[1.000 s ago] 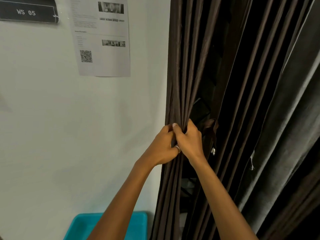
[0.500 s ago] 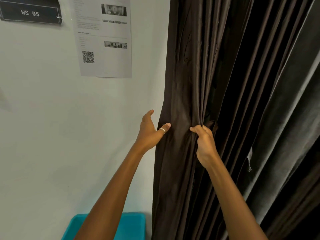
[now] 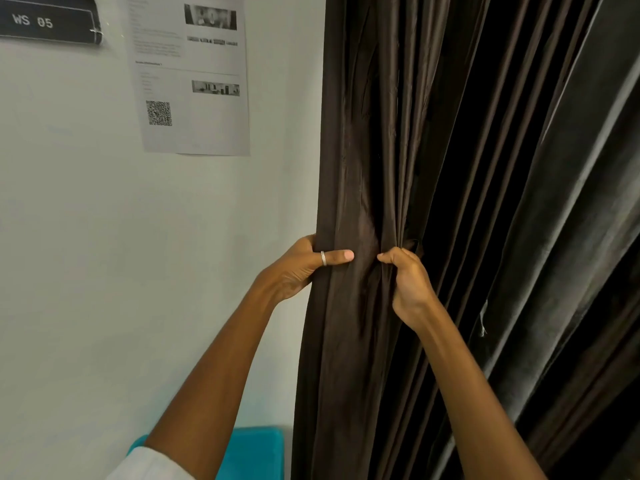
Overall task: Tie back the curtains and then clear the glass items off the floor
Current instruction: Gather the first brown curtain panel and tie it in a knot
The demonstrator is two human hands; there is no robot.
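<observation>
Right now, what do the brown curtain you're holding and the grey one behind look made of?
Brown curtain: thin woven fabric with silky sheen and fine creases, possibly polyester or satin. Grey curtain: thicker, apparently soft-napped, velvet-like cloth; broad rounded folds, soft highlights.

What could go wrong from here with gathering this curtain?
1. The right hand bunches only some folds of the brown curtain; pleats further right hang loose and may be left out.
2. The left hand holds the edge, thumb across the glossy fabric, which could slip.
3. Both hands are occupied, leaving none for a tie.
</observation>
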